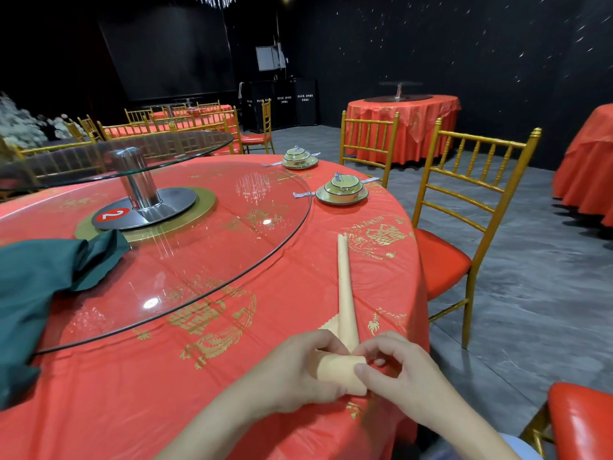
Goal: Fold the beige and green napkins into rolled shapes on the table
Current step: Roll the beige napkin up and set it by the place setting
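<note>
A beige napkin (347, 287) lies on the red tablecloth as a long narrow strip running away from me, its near end wound into a thick roll. My left hand (298, 370) grips that roll from the left, fingers curled over it. My right hand (394, 370) pinches the roll's right end with thumb and fingers. A scalloped corner of the napkin sticks out just left of the strip. The dark green napkin (43, 287) lies loosely crumpled at the far left, partly on the glass turntable.
A large glass turntable (205, 260) on a metal post covers the table's middle. Two place settings of stacked bowls and plates (341, 192) sit at the far right rim. Gold chairs with red seats (464, 227) stand close on the right.
</note>
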Motion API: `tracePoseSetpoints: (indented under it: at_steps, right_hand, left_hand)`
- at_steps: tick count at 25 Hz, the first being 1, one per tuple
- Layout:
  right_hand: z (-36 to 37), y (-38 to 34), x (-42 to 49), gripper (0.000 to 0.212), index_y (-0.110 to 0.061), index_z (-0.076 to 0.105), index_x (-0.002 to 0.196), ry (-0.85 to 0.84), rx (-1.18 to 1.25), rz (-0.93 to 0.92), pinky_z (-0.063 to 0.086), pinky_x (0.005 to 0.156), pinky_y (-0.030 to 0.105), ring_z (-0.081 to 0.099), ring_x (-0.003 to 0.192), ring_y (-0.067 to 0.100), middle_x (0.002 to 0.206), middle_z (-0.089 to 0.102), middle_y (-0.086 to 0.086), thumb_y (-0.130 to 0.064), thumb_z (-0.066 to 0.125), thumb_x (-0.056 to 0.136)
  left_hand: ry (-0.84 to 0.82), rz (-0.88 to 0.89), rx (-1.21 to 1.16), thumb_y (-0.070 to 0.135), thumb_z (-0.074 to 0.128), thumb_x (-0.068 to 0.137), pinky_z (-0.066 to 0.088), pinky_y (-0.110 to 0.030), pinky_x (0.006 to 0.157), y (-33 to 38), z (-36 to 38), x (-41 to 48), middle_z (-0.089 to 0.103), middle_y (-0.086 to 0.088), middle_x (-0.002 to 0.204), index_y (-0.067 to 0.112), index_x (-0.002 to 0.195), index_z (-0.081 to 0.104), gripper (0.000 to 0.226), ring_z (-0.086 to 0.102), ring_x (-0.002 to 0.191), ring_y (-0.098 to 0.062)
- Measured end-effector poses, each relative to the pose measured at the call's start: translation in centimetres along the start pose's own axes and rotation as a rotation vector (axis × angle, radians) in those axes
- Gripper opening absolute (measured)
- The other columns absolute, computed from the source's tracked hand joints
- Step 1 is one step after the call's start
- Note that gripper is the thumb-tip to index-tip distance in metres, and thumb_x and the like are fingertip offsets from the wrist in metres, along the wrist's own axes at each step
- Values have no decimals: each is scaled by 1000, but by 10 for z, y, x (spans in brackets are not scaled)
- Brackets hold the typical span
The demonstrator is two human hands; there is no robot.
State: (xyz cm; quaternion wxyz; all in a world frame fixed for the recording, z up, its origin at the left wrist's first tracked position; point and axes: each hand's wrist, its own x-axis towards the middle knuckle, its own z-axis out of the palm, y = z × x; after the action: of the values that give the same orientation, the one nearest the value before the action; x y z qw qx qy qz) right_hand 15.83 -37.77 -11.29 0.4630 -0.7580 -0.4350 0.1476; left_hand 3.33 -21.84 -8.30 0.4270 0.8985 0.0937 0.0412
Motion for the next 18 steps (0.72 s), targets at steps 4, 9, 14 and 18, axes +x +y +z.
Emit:
tracePoseSetpoints:
  at_steps: [4, 9, 14, 18]
  right_hand:
    - [-4, 0, -11, 42, -47, 55, 104, -54, -27, -119, 45, 89, 29, 56, 101, 9, 107, 55, -16, -48, 70, 65]
    - [-3, -4, -17, 40, -48, 55, 100, -38, -73, -134, 38, 86, 22, 55, 97, 5, 103, 58, -22, -48, 72, 63]
    - [6, -7, -25, 37, -49, 61, 94, -28, 49, -71, 45, 76, 20, 57, 76, 7, 83, 60, -19, -51, 68, 58]
    - [10, -4, -19, 22, -43, 67, 87, 64, 84, 11, 42, 69, 13, 53, 71, 6, 79, 57, -12, -33, 75, 68]
  left_hand:
    - [-5, -59, -53, 21, 73, 62, 43, -28, 56, 4, 2, 7, 61, 7, 80, 26, 91, 63, 31, 51, 62, -7]
    - [-76, -98, -35, 25, 71, 57, 39, -29, 53, 5, -3, 4, 58, 10, 72, 29, 86, 62, 30, 48, 59, -10]
    - [-175, -183, -34, 39, 68, 50, 38, -19, 55, 6, -9, 0, 56, 14, 70, 28, 85, 64, 37, 47, 58, -2]
    - [-123, -257, 27, 37, 61, 56, 40, -13, 58, 13, -9, 9, 56, 15, 74, 31, 91, 63, 35, 48, 58, 5]
